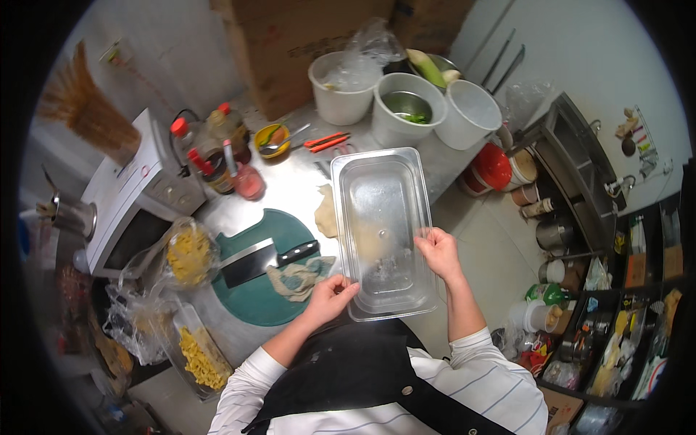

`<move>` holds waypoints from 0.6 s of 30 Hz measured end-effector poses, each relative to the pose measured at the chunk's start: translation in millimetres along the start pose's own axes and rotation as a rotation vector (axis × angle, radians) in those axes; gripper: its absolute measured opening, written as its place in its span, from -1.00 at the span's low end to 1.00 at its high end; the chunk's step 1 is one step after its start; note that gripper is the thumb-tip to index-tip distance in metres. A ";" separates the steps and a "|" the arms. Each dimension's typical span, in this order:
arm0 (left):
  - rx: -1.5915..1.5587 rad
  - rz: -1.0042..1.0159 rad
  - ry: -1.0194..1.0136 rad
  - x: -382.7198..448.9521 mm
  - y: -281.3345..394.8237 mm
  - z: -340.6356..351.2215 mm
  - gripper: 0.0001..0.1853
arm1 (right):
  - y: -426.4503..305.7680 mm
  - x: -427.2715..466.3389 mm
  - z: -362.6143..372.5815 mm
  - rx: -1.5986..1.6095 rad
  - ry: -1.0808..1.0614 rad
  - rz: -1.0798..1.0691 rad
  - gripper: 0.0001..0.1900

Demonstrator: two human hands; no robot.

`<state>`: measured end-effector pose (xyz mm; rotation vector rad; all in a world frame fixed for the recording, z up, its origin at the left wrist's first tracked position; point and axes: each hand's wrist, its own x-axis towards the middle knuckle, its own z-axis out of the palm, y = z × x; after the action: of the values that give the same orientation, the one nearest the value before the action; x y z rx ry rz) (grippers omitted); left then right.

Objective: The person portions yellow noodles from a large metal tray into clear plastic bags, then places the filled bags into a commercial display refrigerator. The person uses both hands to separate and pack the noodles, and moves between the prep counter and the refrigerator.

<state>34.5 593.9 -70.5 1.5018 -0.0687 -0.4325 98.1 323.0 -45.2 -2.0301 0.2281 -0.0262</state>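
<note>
A clear plastic food pan (383,201) is held over the right part of the metal table by both hands. My left hand (330,299) grips its near left rim, thumb on top. My right hand (439,251) pinches the right rim. Through the see-through pan shows a blurred pale patch, and a cloth-like beige piece (326,212) sticks out at its left. Left of the pan lies a round green cutting board (255,304). On the board rest a cleaver (255,265) with a black handle and a crumpled cloth (302,280).
At the left are a bag of yellow food (190,255), a container of cut yellow pieces (201,359) and a white microwave (147,201). Sauce bottles (217,168) and a yellow bowl (272,155) stand behind the board. White buckets (408,128) line the back. A shelf (587,326) stands right.
</note>
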 end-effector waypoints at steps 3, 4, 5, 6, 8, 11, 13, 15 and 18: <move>0.017 -0.056 -0.112 14.2 3.5 30.5 -0.74 | 5.7 -11.1 -45.5 0.050 0.046 0.113 -0.80; 0.000 -0.056 -0.153 18.3 2.9 40.3 -0.74 | 10.0 -17.5 -59.2 0.086 0.062 0.167 -0.80; -0.027 -0.039 -0.198 22.0 1.2 51.0 -0.74 | 15.5 -24.2 -71.8 0.078 0.094 0.155 -0.79; -0.055 -0.027 -0.247 23.7 -1.0 62.1 -0.74 | 22.3 -34.2 -84.5 0.089 0.123 0.153 -0.79; 0.011 -0.067 -0.313 24.5 -6.5 82.1 -0.73 | 38.3 -64.9 -105.3 0.103 0.210 0.193 -0.79; 0.050 -0.084 -0.432 25.8 -11.0 111.0 -0.71 | 57.1 -96.0 -138.7 0.055 0.388 0.193 -0.75; 0.013 -0.165 -0.438 22.4 -14.8 131.4 -0.71 | 65.7 -113.7 -160.4 -0.056 0.492 0.151 -0.70; -0.037 -0.150 -0.414 23.3 -20.7 151.0 -0.73 | 73.2 -124.2 -188.1 -0.055 0.539 0.078 -0.65; 0.066 -0.072 -0.432 33.6 -33.2 171.6 -0.73 | 89.8 -125.0 -228.2 -0.037 0.668 -0.021 -0.66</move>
<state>4.8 420.3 -96.0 1.4564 -0.3723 -0.8140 -65.0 103.9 -10.9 -1.9994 0.6256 -0.7230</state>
